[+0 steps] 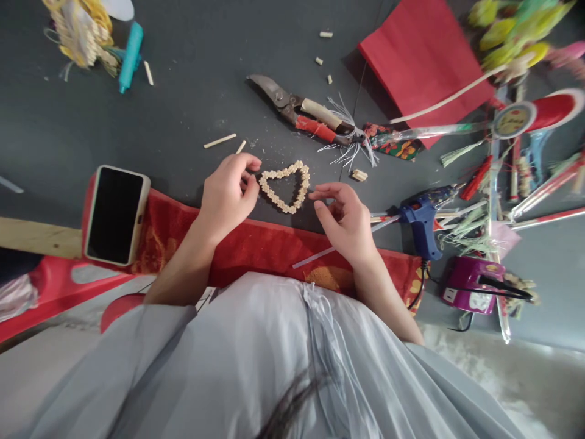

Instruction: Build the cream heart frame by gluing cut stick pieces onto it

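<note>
A heart-shaped ring of small cream pieces [305,190] lies flat on the dark grey table, between my two hands. My left hand [231,195] is at its left side, with thumb and fingers curved but apart and nothing visible in them. The fingertips are very close to the ring; whether they touch it I cannot tell. On the other side my right hand [342,221] is half curled, its thumb and forefinger apart, with no object seen in it. A pale glue stick [313,257] passes beneath that hand. Two thin cream sticks [220,141] lie just beyond my left hand.
Pruning shears [286,105] lie beyond the ring. To the right are a blue glue gun [420,224], a purple power socket box [474,285], a red sheet [425,61] and a tape roll [515,119]. A phone [116,214] rests at the left on a red cloth [171,228].
</note>
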The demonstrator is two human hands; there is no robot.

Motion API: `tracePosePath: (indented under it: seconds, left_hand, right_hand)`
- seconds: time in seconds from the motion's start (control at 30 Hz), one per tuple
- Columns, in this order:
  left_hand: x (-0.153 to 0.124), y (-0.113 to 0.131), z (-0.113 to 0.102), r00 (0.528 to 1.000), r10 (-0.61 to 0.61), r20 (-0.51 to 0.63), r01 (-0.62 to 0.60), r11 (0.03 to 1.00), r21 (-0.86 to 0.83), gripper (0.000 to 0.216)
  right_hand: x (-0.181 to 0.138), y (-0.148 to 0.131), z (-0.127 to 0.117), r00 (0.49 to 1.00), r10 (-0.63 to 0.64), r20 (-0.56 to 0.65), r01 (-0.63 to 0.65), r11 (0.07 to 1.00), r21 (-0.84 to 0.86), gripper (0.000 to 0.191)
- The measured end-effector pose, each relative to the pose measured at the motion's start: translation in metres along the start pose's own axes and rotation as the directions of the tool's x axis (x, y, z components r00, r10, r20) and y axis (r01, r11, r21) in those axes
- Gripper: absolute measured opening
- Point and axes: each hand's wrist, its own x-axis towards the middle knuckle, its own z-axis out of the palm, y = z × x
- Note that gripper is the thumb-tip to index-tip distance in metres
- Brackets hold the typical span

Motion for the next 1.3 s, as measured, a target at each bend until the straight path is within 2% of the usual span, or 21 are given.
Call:
tracePosePath:
  seconds: [0.13,0.23,0.33,0.5,0.73,0.87,0.97,1.07,1.17,1.3]
  left_hand:
    - [0.002,0.001,-0.001,0.992,0.082,-0.093,-0.075,0.994,0.076,0.026]
    - [0.004,0.002,-0.001,0.984,0.124,-0.129,-0.115,0.99,0.079,0.024]
    - [0.006,0.003,-0.001,0.976,0.167,-0.14,-0.159,0.985,0.067,0.023]
    - [0.007,0.003,0.002,0.964,0.222,-0.146,-0.218,0.975,0.047,0.021]
    - [0.006,0.008,0.006,0.966,0.242,-0.086,-0.237,0.969,0.067,0.021]
    - [0.002,0.019,0.0,0.92,0.39,-0.029,-0.383,0.914,0.133,0.016]
    - [-0.003,0.028,-0.001,0.878,0.471,0.08,-0.477,0.858,0.189,0.016]
    - [-0.006,0.033,0.002,0.873,0.454,0.18,-0.486,0.843,0.232,0.018]
    - [-0.007,0.033,0.007,0.881,0.423,0.214,-0.468,0.848,0.25,0.014]
    - [-0.007,0.032,0.009,0.885,0.407,0.229,-0.457,0.852,0.254,0.014]
  right_hand:
    - [0.001,-0.005,-0.011,0.999,-0.018,-0.03,0.017,0.998,-0.053,0.012]
    - [0.001,-0.012,-0.022,0.994,-0.088,-0.067,0.079,0.99,-0.118,0.019]
    - [-0.001,-0.021,-0.036,0.99,-0.13,-0.048,0.113,0.958,-0.262,0.023]
    - [-0.015,-0.028,-0.059,0.996,-0.087,-0.011,0.072,0.889,-0.452,0.018]
    - [-0.033,-0.019,-0.079,0.998,-0.013,-0.055,-0.02,0.827,-0.561,0.015]
    - [-0.042,-0.015,-0.083,0.997,0.014,-0.078,-0.057,0.808,-0.587,0.012]
    - [-0.047,-0.015,-0.081,0.997,0.017,-0.073,-0.057,0.799,-0.598,0.012]
    - [-0.046,-0.019,-0.071,1.0,-0.009,-0.014,-0.001,0.807,-0.591,0.011]
    - [-0.034,-0.025,-0.054,0.979,-0.04,0.199,0.151,0.797,-0.585,0.021]
    - [-0.006,-0.03,-0.033,0.934,-0.071,0.351,0.296,0.704,-0.646,0.038]
